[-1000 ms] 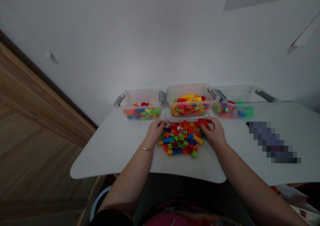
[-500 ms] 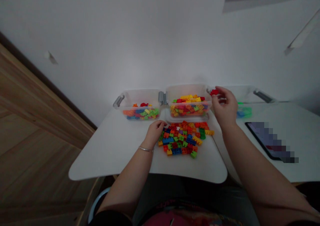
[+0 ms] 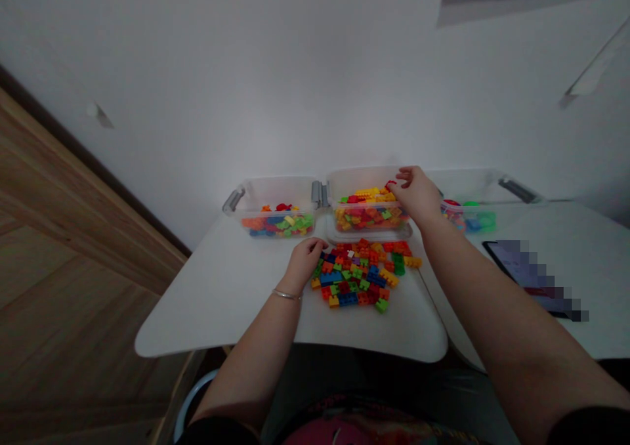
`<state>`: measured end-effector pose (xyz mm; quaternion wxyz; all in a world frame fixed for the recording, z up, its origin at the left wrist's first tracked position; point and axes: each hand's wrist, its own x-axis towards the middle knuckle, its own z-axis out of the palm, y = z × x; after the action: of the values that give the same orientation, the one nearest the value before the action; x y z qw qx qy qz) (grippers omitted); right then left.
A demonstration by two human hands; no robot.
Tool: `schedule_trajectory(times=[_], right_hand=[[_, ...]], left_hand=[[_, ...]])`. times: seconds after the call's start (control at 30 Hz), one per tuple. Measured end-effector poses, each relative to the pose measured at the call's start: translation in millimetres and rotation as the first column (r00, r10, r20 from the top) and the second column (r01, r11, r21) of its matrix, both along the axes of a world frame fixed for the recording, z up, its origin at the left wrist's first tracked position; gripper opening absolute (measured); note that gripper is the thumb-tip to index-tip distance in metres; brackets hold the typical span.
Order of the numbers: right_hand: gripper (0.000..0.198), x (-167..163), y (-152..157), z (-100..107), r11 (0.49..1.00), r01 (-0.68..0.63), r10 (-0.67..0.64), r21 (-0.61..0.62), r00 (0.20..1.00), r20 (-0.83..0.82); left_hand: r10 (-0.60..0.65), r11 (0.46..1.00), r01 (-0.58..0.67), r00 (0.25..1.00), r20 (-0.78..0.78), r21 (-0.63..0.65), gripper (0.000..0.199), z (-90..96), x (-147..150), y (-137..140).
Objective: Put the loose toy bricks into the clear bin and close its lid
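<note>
Over the middle clear plastic box (image 3: 374, 205), my right hand (image 3: 417, 194) pinches a small red toy brick (image 3: 390, 184) at its fingertips. The fingers partly cover the brick. That box holds a heap of yellow, orange, red and green bricks. My left hand (image 3: 306, 256), with a bangle on the wrist, rests on the table at the left edge of a spread of loose coloured bricks (image 3: 357, 273). Its fingers are curled together against the bricks. Whether a brick is between them is hidden.
A left clear box (image 3: 278, 220) holds mixed bricks. Behind my right forearm, a right clear box (image 3: 472, 189) holds green, blue and red pieces. A tablet-like device (image 3: 522, 268) lies on the right-hand table. The white table (image 3: 226, 307) meets the wall behind.
My right hand has moved left with the red brick, from between the middle and right boxes to above the middle box. My left hand has stayed in place.
</note>
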<state>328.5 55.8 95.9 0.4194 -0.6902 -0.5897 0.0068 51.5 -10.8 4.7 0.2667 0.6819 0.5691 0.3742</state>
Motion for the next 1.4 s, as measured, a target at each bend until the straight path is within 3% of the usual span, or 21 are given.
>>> schedule_trajectory(times=[0.2,0.33,0.53,0.6,0.7,0.87,1.07,1.4], right_hand=[[0.037,7,-2,-17,0.976,-0.075,0.077,0.205,0.997,-0.004],[0.039,13,-12,-19,0.939,-0.192,0.193,0.285,0.981,0.025],[0.029,-3,-66,-23,0.841,-0.237,0.218,0.486,0.971,0.095],[0.026,-11,-86,-37,0.846,-0.27,0.254,0.46,0.962,0.097],[0.028,-16,-105,-65,0.895,-0.3,0.281,0.329,0.954,0.106],[0.033,-12,-112,-98,0.922,-0.347,0.309,0.171,0.927,0.212],[0.034,-16,-110,-103,0.912,-0.403,0.368,0.074,0.885,0.284],[0.032,-19,-105,-111,0.951,-0.309,0.296,0.008,0.918,0.265]], left_hand=[[-0.002,1.0,0.002,1.0,0.016,-0.007,0.028,-2.6,0,1],[-0.001,1.0,0.001,1.0,0.009,0.0,0.028,-2.7,-1,1],[0.004,1.0,-0.004,1.0,0.003,-0.003,0.029,-0.4,0,0],[0.007,1.0,-0.007,1.0,0.0,-0.006,0.028,-0.2,0,0],[0.005,1.0,-0.005,1.0,-0.006,-0.009,0.029,0.6,1,-1],[0.009,1.0,-0.01,1.0,-0.014,-0.011,0.029,3.4,3,-2],[-0.015,1.0,0.015,1.0,-0.025,-0.006,0.03,3.7,3,-1],[0.001,1.0,-0.001,1.0,-0.007,-0.022,0.029,3.2,3,-1]])
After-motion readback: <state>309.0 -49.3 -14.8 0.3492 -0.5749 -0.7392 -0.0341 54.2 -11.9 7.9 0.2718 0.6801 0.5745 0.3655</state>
